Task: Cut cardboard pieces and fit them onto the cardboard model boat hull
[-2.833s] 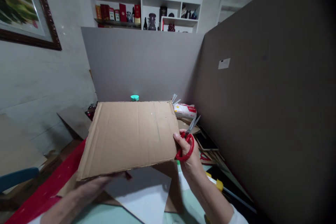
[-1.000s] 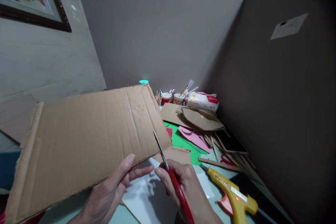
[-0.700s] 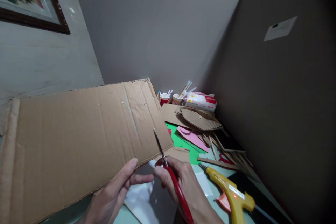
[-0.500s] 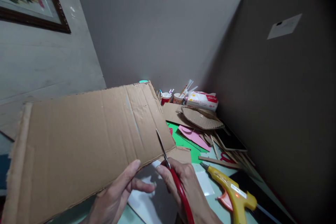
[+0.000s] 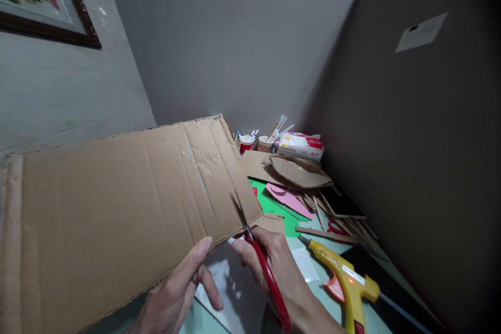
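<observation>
A large brown cardboard sheet is held up at a tilt, filling the left and middle of the head view. My left hand pinches its lower edge, thumb on the near face and the other fingers partly behind. In my right hand is a pair of red-handled scissors, pointing up and away. Their blades are slightly apart, in front of the sheet near its lower right corner. The lower handle loop is partly hidden by my hand.
A yellow hot glue gun lies at the right. Behind it are wooden sticks, a dark tablet-like slab, cardboard cutouts and pink paper. Two cups and a tissue pack stand by the grey partition.
The scissor blades have parted a little. The cardboard sheet has shifted slightly left, and my left index finger has curled downward. The whole view has moved a little.
</observation>
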